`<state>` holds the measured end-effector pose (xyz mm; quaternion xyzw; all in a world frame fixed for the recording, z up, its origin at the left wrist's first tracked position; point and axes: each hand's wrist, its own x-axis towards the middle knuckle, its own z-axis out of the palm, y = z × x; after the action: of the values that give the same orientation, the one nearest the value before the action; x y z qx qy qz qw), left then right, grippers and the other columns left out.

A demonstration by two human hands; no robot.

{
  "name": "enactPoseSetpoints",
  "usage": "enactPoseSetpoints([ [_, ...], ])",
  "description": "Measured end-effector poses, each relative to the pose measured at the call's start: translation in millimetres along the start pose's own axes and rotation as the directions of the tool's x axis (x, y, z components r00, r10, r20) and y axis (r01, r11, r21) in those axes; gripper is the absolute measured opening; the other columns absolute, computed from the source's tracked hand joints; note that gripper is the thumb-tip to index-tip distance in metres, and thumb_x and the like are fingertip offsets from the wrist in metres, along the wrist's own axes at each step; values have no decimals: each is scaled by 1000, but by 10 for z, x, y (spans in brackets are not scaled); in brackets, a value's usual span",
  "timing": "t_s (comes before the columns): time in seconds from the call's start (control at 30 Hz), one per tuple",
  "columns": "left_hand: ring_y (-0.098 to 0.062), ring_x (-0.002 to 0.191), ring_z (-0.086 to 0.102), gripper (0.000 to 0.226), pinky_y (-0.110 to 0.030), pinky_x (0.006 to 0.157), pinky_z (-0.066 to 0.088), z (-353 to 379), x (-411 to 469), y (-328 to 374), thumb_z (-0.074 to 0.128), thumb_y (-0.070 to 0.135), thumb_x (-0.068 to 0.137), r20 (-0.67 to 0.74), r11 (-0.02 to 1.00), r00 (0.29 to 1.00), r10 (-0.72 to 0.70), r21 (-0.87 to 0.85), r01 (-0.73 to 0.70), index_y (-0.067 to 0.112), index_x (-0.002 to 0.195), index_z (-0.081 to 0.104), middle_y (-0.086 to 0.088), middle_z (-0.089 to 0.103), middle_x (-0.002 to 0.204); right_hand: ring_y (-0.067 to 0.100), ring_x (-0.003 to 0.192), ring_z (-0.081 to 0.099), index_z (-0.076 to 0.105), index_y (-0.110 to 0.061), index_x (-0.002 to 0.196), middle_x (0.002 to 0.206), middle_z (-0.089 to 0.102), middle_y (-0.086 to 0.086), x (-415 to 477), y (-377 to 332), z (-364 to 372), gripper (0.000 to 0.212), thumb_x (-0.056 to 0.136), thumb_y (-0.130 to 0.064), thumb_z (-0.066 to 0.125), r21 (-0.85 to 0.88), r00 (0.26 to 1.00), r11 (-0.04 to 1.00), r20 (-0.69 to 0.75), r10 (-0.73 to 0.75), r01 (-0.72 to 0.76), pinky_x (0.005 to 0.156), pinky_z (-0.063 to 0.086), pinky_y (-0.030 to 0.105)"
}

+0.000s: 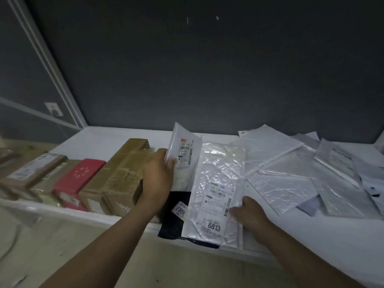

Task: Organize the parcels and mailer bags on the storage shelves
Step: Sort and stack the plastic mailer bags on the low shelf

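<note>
While your left hand grips the small white bag with thumb on its front and fingers behind, it holds that bag on end, tilted, just right of the taped brown box. Your right hand curls round the right edge of the long crinkled bag, which lies flat at the near edge of the white shelf, overlapping a black bag. On the left, the shelf holds a row of boxes: the taped one, a red box, then more brown boxes cut off by the picture's edge. On the right, flat bags overlap in a loose spread. Nothing shows what any bag contains, and most labels are too blurred to read.
</note>
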<state>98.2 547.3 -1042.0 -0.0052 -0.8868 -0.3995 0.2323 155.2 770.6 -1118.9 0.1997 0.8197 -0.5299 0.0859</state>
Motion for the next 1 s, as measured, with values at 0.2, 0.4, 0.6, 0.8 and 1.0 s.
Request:
enactPoseSetpoints([
  [0.2,-16,73,66,15,-40,60,58,-73,12,-51,52,29,98,-117,993,992,-44,-115,30,16,105,56,0,67,92,22,94,60,56,-8,107,110,64,9,4,-58,164,29,85,-24,65,-257,998,966,-40,-55,43,70,46,26],
  [0.4,-20,72,70,13,-37,58,60,32,-138,89,59,24,95,173,866,937,-302,-362,346,17,106,60,-2,70,92,23,108,61,56,-17,127,118,64,3,-63,-325,-100,48,89,-46,60,-40,960,988,-230,-157,152,87,46,31],
  [0.6,-13,73,73,16,-33,62,60,248,-399,169,63,20,92,494,877,852,-173,-316,361,17,107,63,-1,73,93,24,93,70,66,-17,109,101,74,2,-124,-215,-369,23,87,-14,70,454,993,885,-6,-117,107,87,55,43],
  [0.8,-9,107,60,55,-37,90,54,452,-684,-70,72,45,80,699,987,714,38,85,-136,24,125,49,5,60,119,24,96,67,65,-13,113,111,69,7,-78,210,-567,31,84,-8,70,238,996,970,-81,-36,54,87,55,41],
  [1.0,-15,143,22,103,-27,114,20,408,-726,-214,74,47,78,793,968,609,-21,168,-187,19,154,10,5,21,157,17,105,54,42,-14,135,117,51,-6,-116,273,-566,62,82,-16,74,-88,979,986,-135,-150,139,78,38,22],
])
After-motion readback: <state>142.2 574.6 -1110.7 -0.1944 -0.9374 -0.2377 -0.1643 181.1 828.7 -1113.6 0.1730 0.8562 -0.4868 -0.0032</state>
